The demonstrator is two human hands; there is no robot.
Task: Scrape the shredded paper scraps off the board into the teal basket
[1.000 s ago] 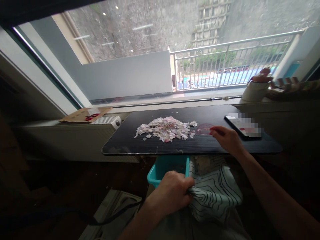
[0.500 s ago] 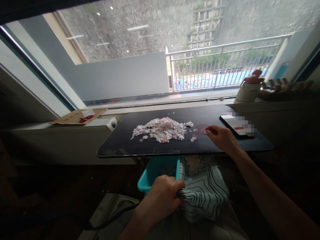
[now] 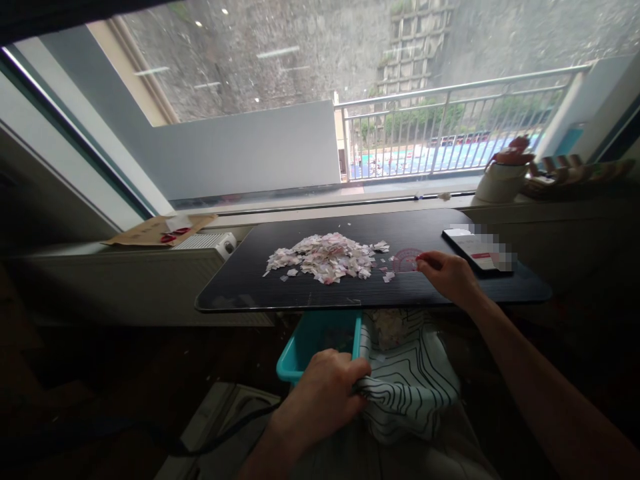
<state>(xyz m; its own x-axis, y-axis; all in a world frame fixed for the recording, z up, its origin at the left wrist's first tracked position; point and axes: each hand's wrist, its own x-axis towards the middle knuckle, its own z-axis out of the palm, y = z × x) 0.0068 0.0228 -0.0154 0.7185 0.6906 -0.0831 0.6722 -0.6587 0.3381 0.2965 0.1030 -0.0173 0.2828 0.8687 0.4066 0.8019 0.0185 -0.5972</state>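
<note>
A heap of small white and pink paper scraps lies in the middle of a black tabletop. My right hand rests on the table to the right of the heap, fingers pinched on a round transparent pink-marked disc. Below the table's front edge, my left hand is closed on the rim of a white bag with black wavy lines, holding it open. Some scraps show inside the bag. A teal bin stands just behind the left hand.
A phone lies at the table's right end. A white pot and a basket sit on the window sill at the right. A brown envelope lies on the radiator ledge at the left. A dark cable runs across the floor.
The view shifted slightly. My right hand stays on the disc beside the heap, and my left hand keeps its grip on the bag.
</note>
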